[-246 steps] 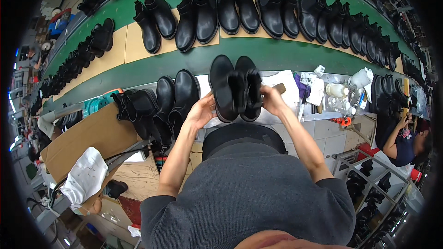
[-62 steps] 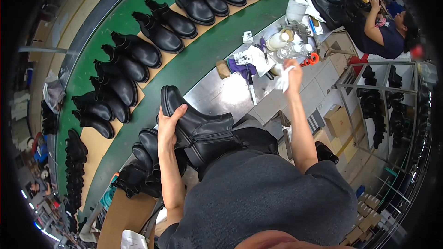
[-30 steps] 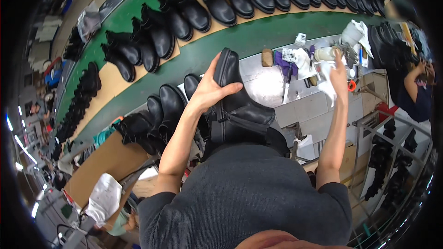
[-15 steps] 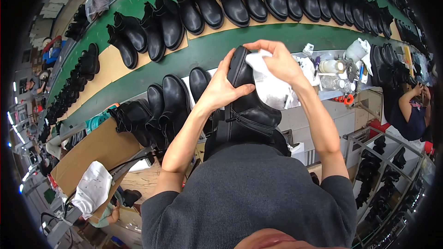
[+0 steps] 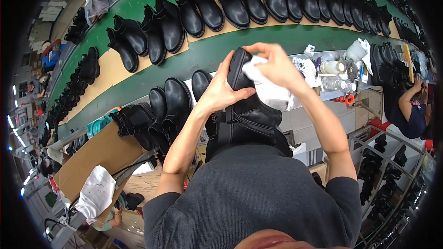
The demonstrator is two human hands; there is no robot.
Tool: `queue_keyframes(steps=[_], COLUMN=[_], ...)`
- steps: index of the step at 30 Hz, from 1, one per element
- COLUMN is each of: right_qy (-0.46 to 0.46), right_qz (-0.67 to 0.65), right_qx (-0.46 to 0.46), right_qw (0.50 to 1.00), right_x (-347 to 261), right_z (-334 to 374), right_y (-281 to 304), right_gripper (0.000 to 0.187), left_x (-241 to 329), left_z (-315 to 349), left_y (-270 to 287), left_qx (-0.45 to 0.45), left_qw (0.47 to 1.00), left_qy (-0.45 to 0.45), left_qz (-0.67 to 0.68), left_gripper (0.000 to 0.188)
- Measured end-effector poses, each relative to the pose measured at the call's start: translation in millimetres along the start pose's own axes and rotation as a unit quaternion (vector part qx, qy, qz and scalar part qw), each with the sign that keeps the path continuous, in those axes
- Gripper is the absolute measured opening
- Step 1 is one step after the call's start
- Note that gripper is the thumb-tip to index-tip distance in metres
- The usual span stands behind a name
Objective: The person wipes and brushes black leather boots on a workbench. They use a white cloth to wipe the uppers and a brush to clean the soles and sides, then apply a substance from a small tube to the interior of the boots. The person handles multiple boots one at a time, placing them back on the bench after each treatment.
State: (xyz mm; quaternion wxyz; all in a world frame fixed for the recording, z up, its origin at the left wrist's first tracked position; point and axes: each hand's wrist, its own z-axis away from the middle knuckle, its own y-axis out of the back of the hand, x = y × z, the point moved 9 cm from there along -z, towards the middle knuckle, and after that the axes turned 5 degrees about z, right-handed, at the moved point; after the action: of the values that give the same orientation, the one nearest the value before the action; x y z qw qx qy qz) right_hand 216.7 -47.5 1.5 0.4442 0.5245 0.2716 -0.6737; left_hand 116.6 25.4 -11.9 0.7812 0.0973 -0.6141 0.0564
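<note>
Black leather boot (image 5: 247, 110) stands sole-up at the centre of the head view, above the person's grey-clad chest. Left hand (image 5: 221, 93) clasps its side from nine o'clock, fingers wrapped on. Right hand (image 5: 277, 67) at one o'clock pinches a white cloth (image 5: 270, 87) against the boot. Green conveyor (image 5: 194, 57) carries more boots at twelve.

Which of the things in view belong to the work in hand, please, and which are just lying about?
In hand:
left hand
right hand
black boot
white cloth

Lying about:
boots on the green belt
bottles on the bench
cardboard sheet
</note>
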Motion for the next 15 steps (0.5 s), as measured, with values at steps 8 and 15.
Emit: queue_keyframes(steps=[8, 15], right_qy=[0.004, 0.053], right_qz=[0.121, 0.086], right_qx=[0.014, 0.031], right_qw=[0.993, 0.994], right_x=[-10, -4], right_z=[8, 5], right_y=[-7, -6], right_gripper=[0.055, 0.039], left_x=[0, -8], left_z=[0, 0], left_y=[4, 5], left_qx=[-0.011, -0.006], left_qw=[1.000, 0.999], left_qy=[-0.014, -0.006], left_qz=[-0.003, 0.034], left_gripper=[0.110, 0.106])
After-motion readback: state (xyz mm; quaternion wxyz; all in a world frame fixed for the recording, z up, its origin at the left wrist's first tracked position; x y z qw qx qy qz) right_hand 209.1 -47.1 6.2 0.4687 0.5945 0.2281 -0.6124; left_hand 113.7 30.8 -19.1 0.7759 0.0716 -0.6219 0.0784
